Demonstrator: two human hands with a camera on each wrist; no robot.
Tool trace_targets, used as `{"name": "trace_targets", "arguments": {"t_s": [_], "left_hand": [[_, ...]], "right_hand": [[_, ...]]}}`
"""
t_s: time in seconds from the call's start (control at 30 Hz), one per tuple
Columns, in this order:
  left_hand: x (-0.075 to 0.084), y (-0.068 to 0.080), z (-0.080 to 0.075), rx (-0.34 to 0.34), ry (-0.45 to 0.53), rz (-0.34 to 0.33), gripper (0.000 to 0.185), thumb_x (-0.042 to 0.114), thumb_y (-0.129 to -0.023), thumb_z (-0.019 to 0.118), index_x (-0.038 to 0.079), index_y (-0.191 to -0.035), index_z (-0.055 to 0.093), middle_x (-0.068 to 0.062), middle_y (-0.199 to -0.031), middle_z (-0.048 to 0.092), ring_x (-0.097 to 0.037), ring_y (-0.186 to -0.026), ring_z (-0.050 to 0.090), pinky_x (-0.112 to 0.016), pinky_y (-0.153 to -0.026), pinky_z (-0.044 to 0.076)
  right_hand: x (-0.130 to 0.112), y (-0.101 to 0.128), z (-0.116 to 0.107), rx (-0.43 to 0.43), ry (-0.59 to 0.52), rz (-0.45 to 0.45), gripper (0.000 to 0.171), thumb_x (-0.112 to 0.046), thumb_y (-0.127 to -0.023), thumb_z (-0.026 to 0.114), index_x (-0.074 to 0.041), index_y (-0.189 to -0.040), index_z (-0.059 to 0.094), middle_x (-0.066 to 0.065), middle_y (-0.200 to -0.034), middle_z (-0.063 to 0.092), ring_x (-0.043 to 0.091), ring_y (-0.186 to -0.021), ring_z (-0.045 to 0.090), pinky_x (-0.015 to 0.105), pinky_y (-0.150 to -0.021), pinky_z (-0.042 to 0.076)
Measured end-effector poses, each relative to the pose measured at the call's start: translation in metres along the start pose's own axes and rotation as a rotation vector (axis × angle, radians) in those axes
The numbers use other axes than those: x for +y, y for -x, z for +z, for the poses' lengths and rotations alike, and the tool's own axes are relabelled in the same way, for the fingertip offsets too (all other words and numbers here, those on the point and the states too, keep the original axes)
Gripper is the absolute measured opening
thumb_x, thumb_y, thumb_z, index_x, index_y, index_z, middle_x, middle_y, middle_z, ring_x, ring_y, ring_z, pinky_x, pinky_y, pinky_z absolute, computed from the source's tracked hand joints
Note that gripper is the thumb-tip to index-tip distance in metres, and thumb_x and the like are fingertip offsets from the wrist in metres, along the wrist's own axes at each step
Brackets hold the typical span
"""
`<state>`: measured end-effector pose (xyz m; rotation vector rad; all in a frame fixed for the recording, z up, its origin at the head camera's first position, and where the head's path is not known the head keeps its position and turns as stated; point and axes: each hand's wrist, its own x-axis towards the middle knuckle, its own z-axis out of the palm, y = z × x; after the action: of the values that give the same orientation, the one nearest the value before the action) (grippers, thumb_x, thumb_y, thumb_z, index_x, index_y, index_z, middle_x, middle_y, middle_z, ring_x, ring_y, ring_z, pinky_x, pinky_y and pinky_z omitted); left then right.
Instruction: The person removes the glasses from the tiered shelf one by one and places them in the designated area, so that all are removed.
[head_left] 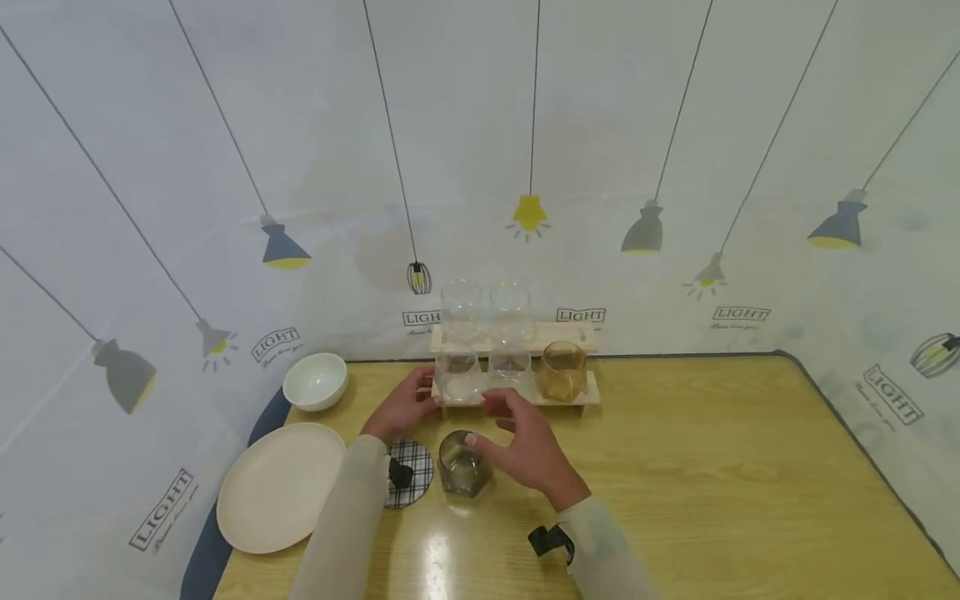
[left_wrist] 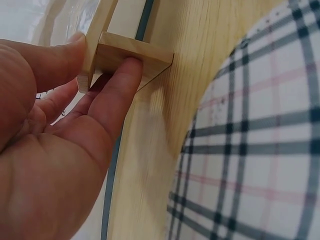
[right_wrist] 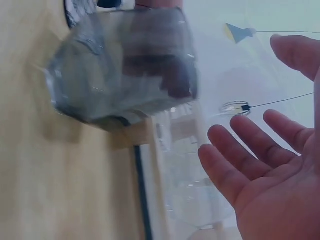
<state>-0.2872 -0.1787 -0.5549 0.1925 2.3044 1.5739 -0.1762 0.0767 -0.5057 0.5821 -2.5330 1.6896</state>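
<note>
My left hand grips the left end of a two-tier wooden rack. In the left wrist view, the thumb lies on the shelf board and a finger presses the wooden leg below it. Several clear glasses stand on both tiers, and an amber glass sits at the lower right. A smoky grey faceted glass stands on the table in front of the rack. Beside and over it is my right hand, its fingers spread and relaxed; the right wrist view shows the palm apart from the glass.
A round plaid coaster lies left of the grey glass, partly under my left wrist. Farther left are a large cream plate and a white bowl at the table's edge. Behind the rack rises a wall printed with lamps.
</note>
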Motion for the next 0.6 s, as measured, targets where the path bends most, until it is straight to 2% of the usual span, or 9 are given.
{"name": "trace_targets", "arguments": {"t_s": [0.17,0.37,0.43,0.6], "left_hand": [[-0.003,0.001,0.002,-0.013,0.022,0.036,0.059,0.003,-0.106,0.059,0.008,-0.16,0.037,-0.026,-0.157,0.045,-0.046,-0.143,0.052,-0.046,-0.108,0.058],[-0.005,0.0,0.002,-0.001,0.037,0.037,0.057,0.004,-0.106,0.059,0.009,-0.159,0.038,-0.025,-0.157,0.046,-0.046,-0.143,0.052,-0.047,-0.108,0.057],[-0.006,-0.001,0.002,0.0,0.038,0.028,0.057,0.003,-0.106,0.059,0.009,-0.159,0.038,-0.025,-0.157,0.046,-0.045,-0.143,0.052,-0.047,-0.108,0.057],[-0.005,-0.002,0.003,0.008,0.033,0.031,0.058,0.002,-0.106,0.06,0.009,-0.159,0.038,-0.025,-0.155,0.048,-0.045,-0.141,0.054,-0.046,-0.107,0.058]], "right_hand": [[-0.008,-0.01,-0.01,0.025,0.004,-0.026,0.049,-0.029,-0.096,0.081,-0.014,-0.138,0.06,0.007,-0.134,0.067,0.028,-0.129,0.065,0.044,-0.107,0.058],[-0.009,-0.026,-0.021,0.075,-0.02,-0.021,0.048,-0.028,-0.097,0.079,-0.009,-0.137,0.06,0.013,-0.136,0.065,0.036,-0.132,0.062,0.054,-0.11,0.055],[-0.009,-0.032,-0.026,0.108,-0.019,-0.044,0.048,-0.028,-0.098,0.078,-0.006,-0.136,0.06,0.015,-0.135,0.066,0.039,-0.13,0.062,0.055,-0.108,0.056],[-0.011,-0.051,-0.041,0.2,-0.038,-0.111,0.04,-0.024,-0.099,0.077,-0.005,-0.131,0.062,0.019,-0.128,0.065,0.039,-0.122,0.064,0.054,-0.103,0.059]]}}
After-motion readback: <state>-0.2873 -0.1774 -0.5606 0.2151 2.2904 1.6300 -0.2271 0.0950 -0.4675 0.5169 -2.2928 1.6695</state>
